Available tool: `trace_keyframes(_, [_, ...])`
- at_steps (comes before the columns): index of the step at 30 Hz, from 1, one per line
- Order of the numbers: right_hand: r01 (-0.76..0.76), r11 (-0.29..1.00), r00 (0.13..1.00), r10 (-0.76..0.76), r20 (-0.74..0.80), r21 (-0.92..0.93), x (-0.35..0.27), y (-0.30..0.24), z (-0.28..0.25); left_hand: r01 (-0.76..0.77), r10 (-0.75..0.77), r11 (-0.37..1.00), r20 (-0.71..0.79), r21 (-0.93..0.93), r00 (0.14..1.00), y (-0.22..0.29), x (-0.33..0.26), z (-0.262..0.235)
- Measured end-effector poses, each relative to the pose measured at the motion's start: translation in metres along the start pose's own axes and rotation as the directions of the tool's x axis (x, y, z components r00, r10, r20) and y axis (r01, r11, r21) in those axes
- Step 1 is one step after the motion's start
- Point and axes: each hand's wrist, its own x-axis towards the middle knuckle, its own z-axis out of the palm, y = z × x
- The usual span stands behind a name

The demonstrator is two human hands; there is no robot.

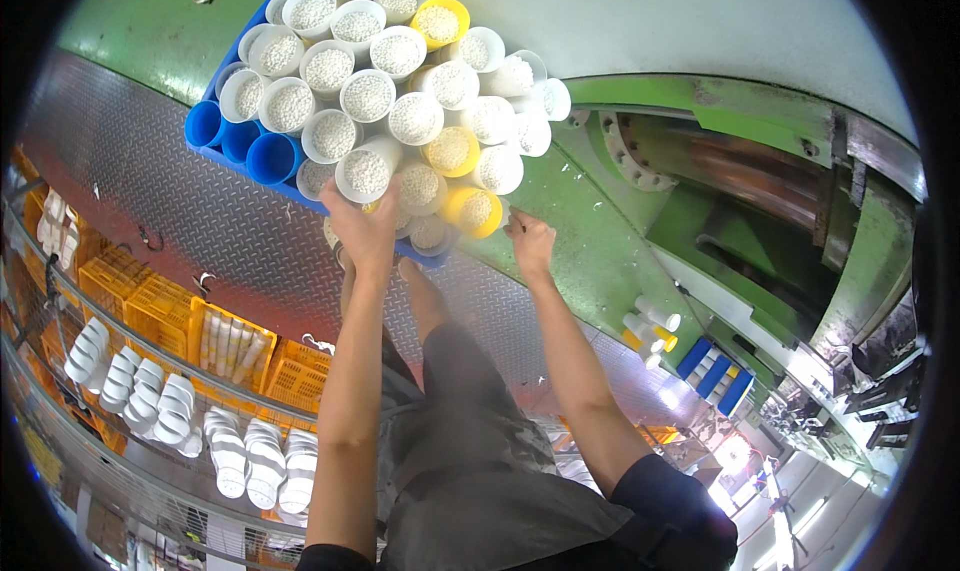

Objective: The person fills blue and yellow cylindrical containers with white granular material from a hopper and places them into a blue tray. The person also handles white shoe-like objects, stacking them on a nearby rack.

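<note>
A blue crate is packed with several upright white, yellow and blue tubes filled with small white pellets. My left hand reaches up to the crate's near edge, its fingers wrapped around the base of a white tube. My right hand is at the crate's right corner, fingers bunched beside a yellow tube. Whether it grips anything is hidden. Both forearms stretch up from the lower edge over my grey clothing.
A green machine fills the right side, with a few loose white, yellow and blue tubes lying on it. The crate lies on a steel tread plate. Yellow baskets and wire racks of white fittings are at the left.
</note>
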Motion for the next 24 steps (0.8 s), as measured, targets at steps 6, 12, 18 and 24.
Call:
trace_keyframes(6, [0.097, 0.994, 0.995, -0.096, 0.014, -0.057, -0.008, 0.013, 0.001, -0.005, -0.007, 0.995, 0.115, 0.099, 0.993, 0.020, 0.012, -0.003])
trace_keyframes(12, [0.003, 1.000, 0.998, -0.004, 0.067, 0.011, -0.022, 0.009, 0.000, 0.016, -0.023, 0.997, 0.093, 0.073, 0.995, 0.021, 0.015, 0.002])
trace_keyframes(18, [0.037, 0.999, 0.997, -0.037, 0.061, -0.007, -0.049, 0.008, -0.011, -0.036, 0.040, 0.991, -0.028, 0.131, 0.999, 0.024, 0.018, 0.023])
trace_keyframes(24, [0.061, 0.998, 0.997, -0.062, 0.042, 0.033, -0.073, -0.018, -0.018, 0.085, -0.073, 0.978, -0.066, 0.193, 0.995, 0.034, 0.018, 0.028])
